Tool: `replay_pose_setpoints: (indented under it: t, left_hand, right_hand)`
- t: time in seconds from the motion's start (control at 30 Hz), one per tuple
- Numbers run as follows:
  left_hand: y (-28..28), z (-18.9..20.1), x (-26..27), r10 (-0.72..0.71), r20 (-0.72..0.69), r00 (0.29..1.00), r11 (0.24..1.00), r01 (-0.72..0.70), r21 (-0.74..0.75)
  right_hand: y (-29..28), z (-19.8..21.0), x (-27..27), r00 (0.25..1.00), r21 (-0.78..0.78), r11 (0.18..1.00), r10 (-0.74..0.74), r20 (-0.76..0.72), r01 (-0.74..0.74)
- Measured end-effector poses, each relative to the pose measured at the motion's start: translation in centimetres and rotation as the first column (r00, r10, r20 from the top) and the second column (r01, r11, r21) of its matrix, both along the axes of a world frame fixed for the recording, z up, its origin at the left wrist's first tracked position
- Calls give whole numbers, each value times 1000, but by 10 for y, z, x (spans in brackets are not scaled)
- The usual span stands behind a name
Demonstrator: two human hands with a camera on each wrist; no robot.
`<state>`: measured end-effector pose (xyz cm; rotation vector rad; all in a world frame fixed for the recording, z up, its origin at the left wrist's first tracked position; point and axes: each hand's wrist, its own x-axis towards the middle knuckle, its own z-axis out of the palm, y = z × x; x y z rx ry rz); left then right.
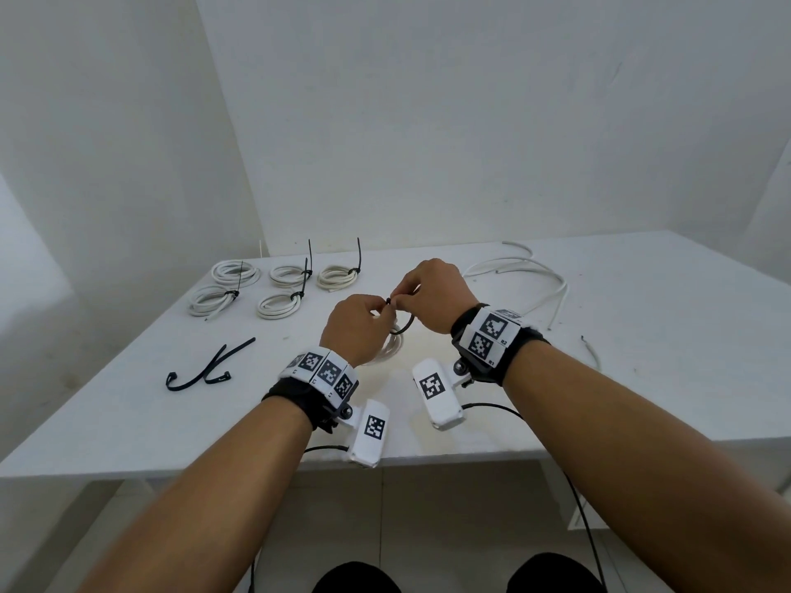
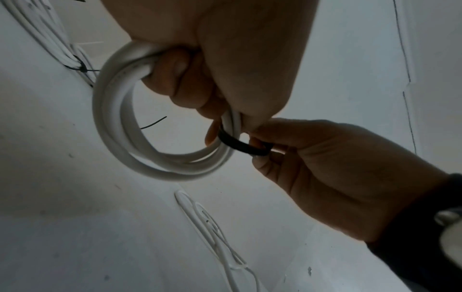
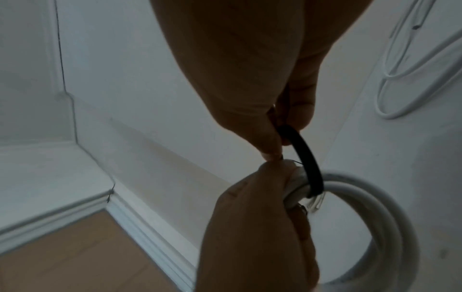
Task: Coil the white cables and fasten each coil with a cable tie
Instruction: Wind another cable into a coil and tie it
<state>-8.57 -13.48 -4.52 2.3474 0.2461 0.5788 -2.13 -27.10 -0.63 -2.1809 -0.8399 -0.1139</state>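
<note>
My left hand (image 1: 376, 308) grips a small white cable coil (image 2: 112, 122) above the middle of the table (image 1: 642, 357). A black cable tie (image 1: 404, 327) loops round the coil's strands beside my left fingers. My right hand (image 1: 400, 295) pinches this cable tie (image 2: 247, 147) between thumb and fingertips, right against the left hand. In the right wrist view the tie (image 3: 306, 156) arcs from my right fingertips down round the coil (image 3: 380, 209), and my left hand (image 3: 270, 177) clamps the bundle there. The tie's head sits between the two hands.
Several tied white coils (image 1: 274, 288) lie at the back left, their black tie tails sticking up. Loose black cable ties (image 1: 205, 370) lie at the left front. Uncoiled white cables (image 1: 526, 271) sprawl at the back right. A short cable scrap (image 1: 590, 348) lies near my right forearm.
</note>
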Motion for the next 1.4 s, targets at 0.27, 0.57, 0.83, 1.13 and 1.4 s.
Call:
replay_pose_setpoints:
  t: [0.27,0.57,0.83,1.13,1.4]
  left_hand:
    - [5,4,-2,-27,44,999,999,25,43]
    - [6,7,-11,-179,89,980,983,181,-11]
    - [0,9,-12,-258,140,956,958,271,-89]
    - [-8,2,-20,-324,192,926,858,373,-353]
    - [-12,19,-14,-359,182,916,726,396,-562]
  right_hand:
    - [-9,4,-4,734,464,883,270,-623,70]
    - [-17,6,-3,677,465,885,335,-655,12]
    - [-16,10,-1,853,195,981,121,-507,-23]
    - [-8,14,7,817,361,915,65,-573,180]
    - [-8,18,4,829,389,921,198,-524,26]
